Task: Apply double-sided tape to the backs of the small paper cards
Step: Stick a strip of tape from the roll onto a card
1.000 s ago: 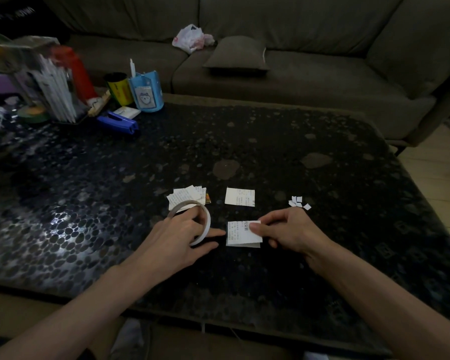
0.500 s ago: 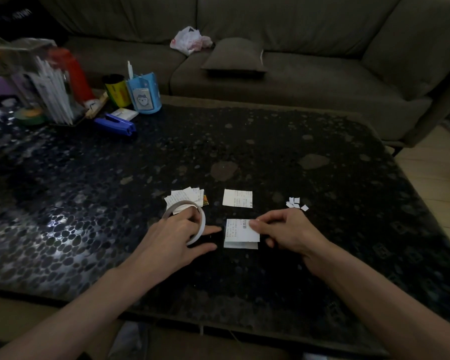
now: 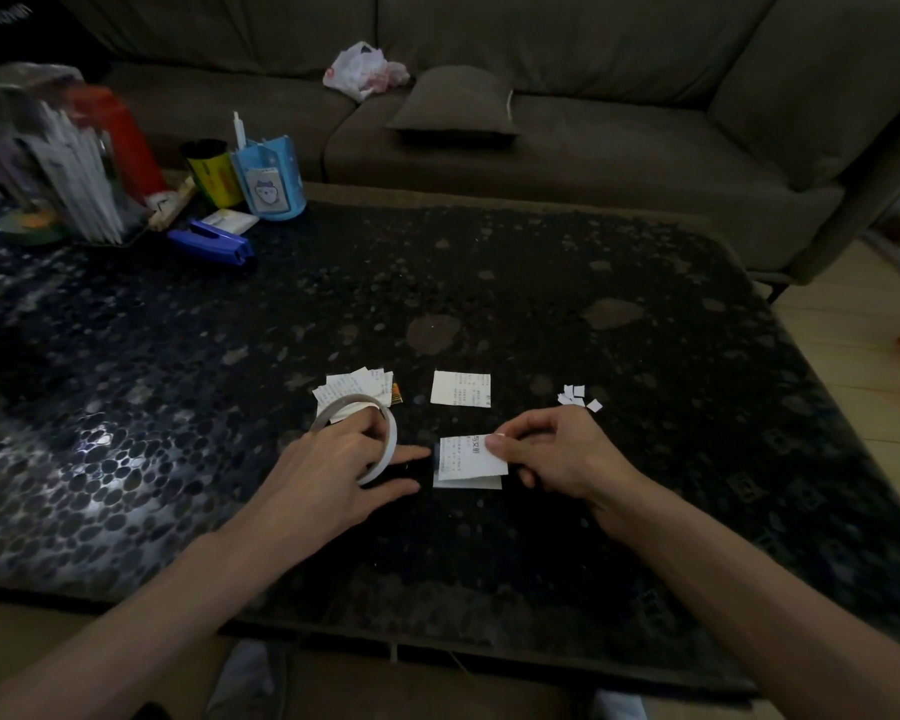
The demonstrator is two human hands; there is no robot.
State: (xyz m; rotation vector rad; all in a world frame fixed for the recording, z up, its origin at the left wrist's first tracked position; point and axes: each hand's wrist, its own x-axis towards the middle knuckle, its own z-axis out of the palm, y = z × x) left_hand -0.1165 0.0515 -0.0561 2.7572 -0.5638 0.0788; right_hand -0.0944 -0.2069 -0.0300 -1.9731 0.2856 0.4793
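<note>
Lifted at its right edge since before, the top card [image 3: 463, 455] was pinched by my right hand [image 3: 562, 454]; my left hand [image 3: 323, 462] gripped the tape roll [image 3: 392, 439]

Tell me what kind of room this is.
Probably a home living room: a sofa with a cushion stands behind a dark pebble-patterned coffee table, with household clutter such as a blue pen holder and a stapler at its far left.
</note>
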